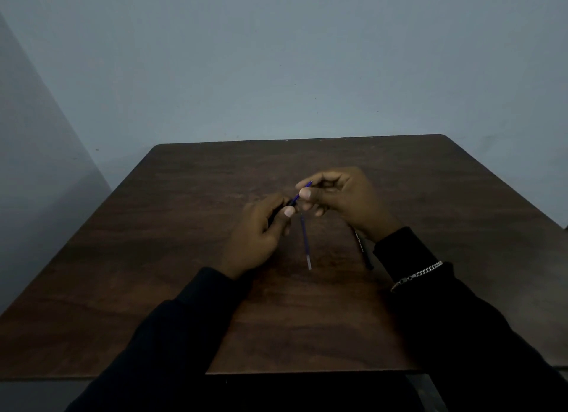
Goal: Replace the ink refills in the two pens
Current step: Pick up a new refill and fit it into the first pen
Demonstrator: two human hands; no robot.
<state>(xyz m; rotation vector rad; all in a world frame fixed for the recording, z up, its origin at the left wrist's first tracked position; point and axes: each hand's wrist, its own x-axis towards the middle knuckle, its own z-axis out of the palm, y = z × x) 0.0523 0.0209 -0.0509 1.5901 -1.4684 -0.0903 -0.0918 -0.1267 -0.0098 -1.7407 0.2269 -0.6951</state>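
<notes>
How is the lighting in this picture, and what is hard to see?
Head view: dim, flat light, no glare. The black pen near the right hand nearly merges with the dark table; the blue refill lying there is clearer.

A blue refill (pixel 296 197) juts up and right out of a black pen barrel (pixel 288 203) gripped in the left hand (pixel 261 233); the right hand (pixel 344 199) pinches the refill's far end. A second blue refill (pixel 305 242) lies on the worktop (pixel 184 258) between the hands, and another black pen (pixel 362 248) lies partly under the right wrist.

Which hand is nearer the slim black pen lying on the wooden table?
Right. The right hand is just over the far end of the black pen; the left hand is beyond the loose blue refill.
</notes>
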